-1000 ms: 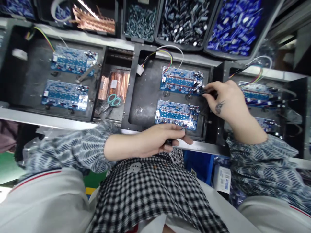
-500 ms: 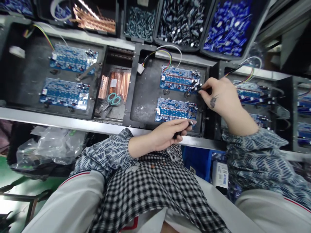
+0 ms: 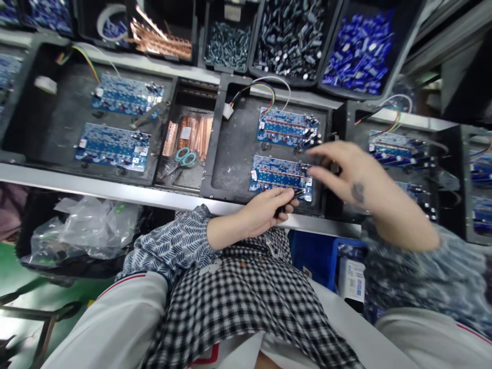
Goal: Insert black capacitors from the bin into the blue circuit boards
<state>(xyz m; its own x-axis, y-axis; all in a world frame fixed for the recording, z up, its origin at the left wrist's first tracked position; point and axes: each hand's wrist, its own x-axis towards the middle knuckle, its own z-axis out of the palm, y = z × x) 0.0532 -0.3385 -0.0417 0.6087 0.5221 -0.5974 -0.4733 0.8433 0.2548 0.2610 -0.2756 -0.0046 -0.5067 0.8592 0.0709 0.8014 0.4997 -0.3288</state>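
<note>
Black metal trays sit side by side along the surface (image 3: 115,187), whose pale front edge runs just in front of the person's lap. In the middle tray (image 3: 234,154) two blue circuit boards lie one behind the other: the far board (image 3: 286,125) near the tray's back edge, with coloured wires (image 3: 265,87) looping off it to a white plug, and the near board (image 3: 279,174) close to the tray's front edge. The left hand (image 3: 265,212) rests at that front edge, its fingers closed around a few small dark components (image 3: 290,197) right at the near board's front right corner. The right hand (image 3: 346,171) hovers above the tray's right edge, blurred, its fingers spread and loosely extended toward the near board; I cannot tell whether anything is pinched in them. A narrow compartment to the left holds copper strips (image 3: 190,133) and teal-handled scissors (image 3: 184,156). Farther left another tray carries two more blue boards (image 3: 115,146), and more boards show in the trays toward the right end. Along the back edge stand bins: copper pieces (image 3: 161,41), grey screws (image 3: 228,46), dark capacitors (image 3: 294,33) and blue capacitors (image 3: 359,48). Below the surface at left lies a clear plastic bag (image 3: 88,228), over a green floor (image 3: 15,266).
</note>
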